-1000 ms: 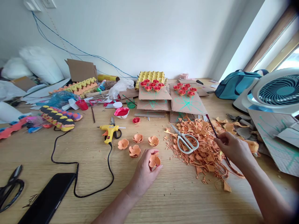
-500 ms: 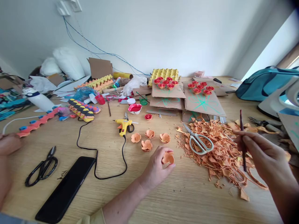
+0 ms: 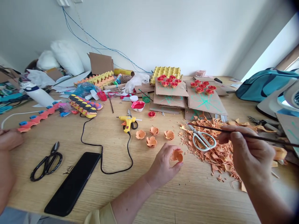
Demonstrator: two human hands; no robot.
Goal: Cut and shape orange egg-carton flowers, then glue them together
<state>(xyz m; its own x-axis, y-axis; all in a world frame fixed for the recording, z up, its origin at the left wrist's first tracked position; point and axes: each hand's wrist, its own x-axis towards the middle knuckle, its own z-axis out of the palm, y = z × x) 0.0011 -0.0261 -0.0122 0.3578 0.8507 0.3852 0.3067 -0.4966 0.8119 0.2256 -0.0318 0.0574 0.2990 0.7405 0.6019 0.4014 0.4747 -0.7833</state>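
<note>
My left hand (image 3: 164, 163) pinches an orange cardboard flower (image 3: 177, 155) by its side, just over the table. In my right hand (image 3: 249, 155) is a thin dark paintbrush (image 3: 254, 136), held nearly level with its reddish tip pointing left. Beyond my left hand sit several unpainted orange flowers (image 3: 151, 142). A red painted flower (image 3: 151, 114) lies farther back, close to a small dish of red paint (image 3: 138, 106). White-handled scissors (image 3: 203, 141) rest on a heap of orange cardboard scraps (image 3: 217, 155), left of my right hand.
A yellow glue gun (image 3: 127, 123) with a black cord lies mid-table. Black scissors (image 3: 48, 163) and a phone (image 3: 73, 183) are at left, near another person's hand (image 3: 10, 139). Red flowers (image 3: 169, 81) stand on stacked cardboard (image 3: 171, 91). A teal bag (image 3: 268, 84) is at right.
My right hand has turned the paintbrush from upright to nearly level, tip leftward. My left hand still holds the flower, now tilted more. The view has shifted slightly.
</note>
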